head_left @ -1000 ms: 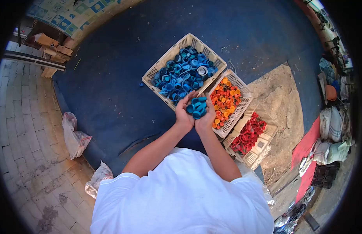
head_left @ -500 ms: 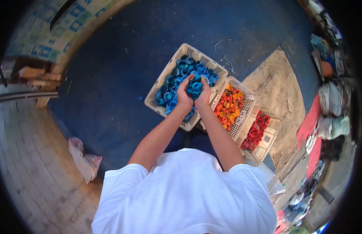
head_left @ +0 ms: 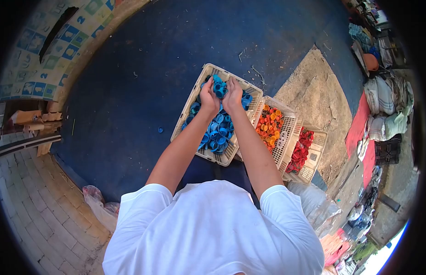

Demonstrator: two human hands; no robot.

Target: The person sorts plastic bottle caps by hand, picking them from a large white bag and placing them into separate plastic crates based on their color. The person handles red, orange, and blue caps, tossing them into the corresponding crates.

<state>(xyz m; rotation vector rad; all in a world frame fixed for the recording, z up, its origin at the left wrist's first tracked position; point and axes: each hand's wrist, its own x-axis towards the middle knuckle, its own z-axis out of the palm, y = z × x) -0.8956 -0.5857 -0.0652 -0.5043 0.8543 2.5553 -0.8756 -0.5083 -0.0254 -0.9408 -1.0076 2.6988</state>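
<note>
Over a cream plastic crate (head_left: 184, 120) of blue caps (head_left: 218, 133), my left hand (head_left: 208, 97) and my right hand (head_left: 232, 95) are cupped toward each other. Between them they hold several teal-blue caps (head_left: 218, 87). To the right of this crate, a second crate (head_left: 291, 120) holds orange and yellow caps (head_left: 269, 126). Beyond it, a third crate (head_left: 319, 151) contains red caps (head_left: 301, 149). The undersides of the held caps are hidden by my palms.
Dark blue sheeting (head_left: 126, 101) covers the ground, with one blue cap (head_left: 160, 129) lying on it. Bare rock-like ground (head_left: 318, 91) lies right of the crates. Plastic bags (head_left: 99, 206) sit at lower left, cloth bundles (head_left: 382, 103) at far right.
My cupped hands, with the caps between them, have moved up and slightly left in the view. They are now nearer the crate's far side, and the surroundings have shifted with the camera.
</note>
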